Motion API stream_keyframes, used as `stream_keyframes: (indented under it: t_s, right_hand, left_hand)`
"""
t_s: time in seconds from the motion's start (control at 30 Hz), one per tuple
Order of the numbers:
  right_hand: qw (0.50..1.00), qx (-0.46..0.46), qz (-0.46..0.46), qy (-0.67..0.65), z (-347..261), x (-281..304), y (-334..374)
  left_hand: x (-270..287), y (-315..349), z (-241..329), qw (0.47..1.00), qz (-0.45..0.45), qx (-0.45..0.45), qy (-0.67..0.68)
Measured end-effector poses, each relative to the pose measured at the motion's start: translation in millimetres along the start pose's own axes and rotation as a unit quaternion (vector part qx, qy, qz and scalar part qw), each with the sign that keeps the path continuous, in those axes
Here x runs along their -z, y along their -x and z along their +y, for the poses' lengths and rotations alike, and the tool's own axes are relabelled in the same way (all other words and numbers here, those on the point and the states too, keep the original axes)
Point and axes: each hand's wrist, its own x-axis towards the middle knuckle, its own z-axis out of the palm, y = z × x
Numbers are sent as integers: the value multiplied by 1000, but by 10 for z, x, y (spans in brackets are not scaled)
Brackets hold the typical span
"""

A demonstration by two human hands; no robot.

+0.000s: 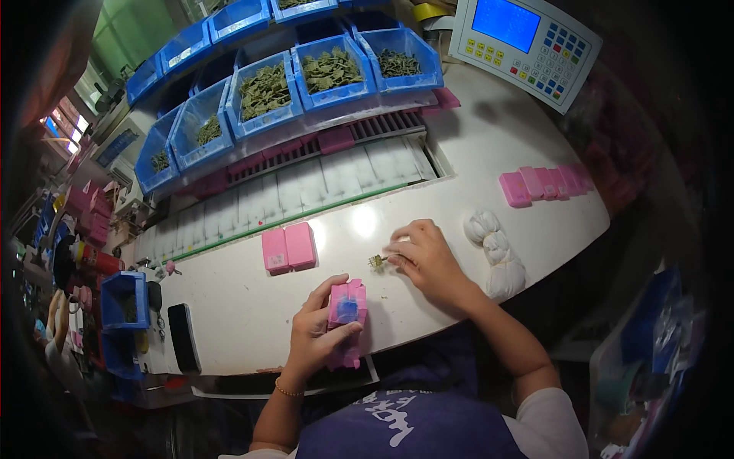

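Note:
My left hand (315,325) is wrapped round a pink block (356,294), apparently a rubber mould, near the front edge of the table. A bright blue patch (347,309) shows on its upper part, between my thumb and fingers. To the right, my right hand (428,256) is curled just above the tabletop. Its thumb and fingertips pinch a small greenish piece with thin, lattice-like parts (375,262). A few tiny crumbs lie on the table below it. Two more pink blocks (289,248) lie side by side beyond my left hand.
Blue bins (332,73) of small greenish pieces stand along the back. A white knotted cloth bundle (497,256) and a row of pink blocks (541,183) lie at right, below a control panel (527,50). A dark phone (183,338) rests at left.

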Motion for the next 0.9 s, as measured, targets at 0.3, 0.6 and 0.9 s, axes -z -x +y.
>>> stream_keyframes:
  t_s: [0.3, 0.6, 0.9]
  right_hand:
    - [832, -291, -303, -361, -1060, -249, 427]
    - [972, -104, 11, 210, -376, 353, 262]
    - [990, 8, 126, 70, -595, 436, 418]
  left_hand:
    - [-193, 42, -21, 937, 189, 140, 256]
    - [-114, 5, 22, 859, 154, 242, 423]
    - [-208, -12, 53, 896, 158, 233, 343]
